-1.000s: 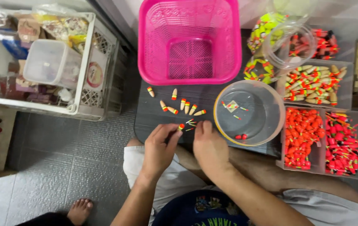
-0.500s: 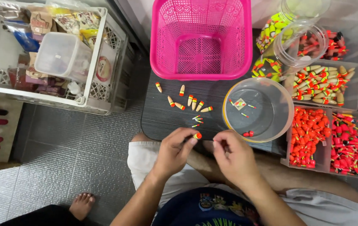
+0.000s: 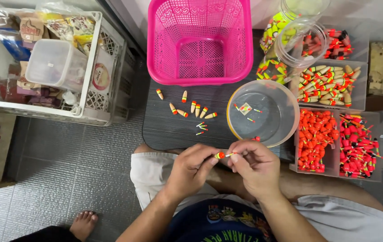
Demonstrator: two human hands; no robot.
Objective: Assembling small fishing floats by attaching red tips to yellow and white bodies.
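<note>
two hands are meeting right over your lap here, just below the edge of the dark board. your left hand is pinching the small orange-and-yellow float by its fat body, and your right hand is closing its fingertips on the thin stem poking out of it, so both are clamped on the same little piece.

that float is looking feather-light and fairly stiff, probably smooth and a bit slippery, so i'd say you're gripping it in the right spot. the stem is looking like the weak part, likely bending or snapping if you're squeezing sideways.

finished-looking floats are lying in a loose row on the board, the clear round tub is sitting just beside your right hand, and the pink basket is standing at the far edge.
</note>
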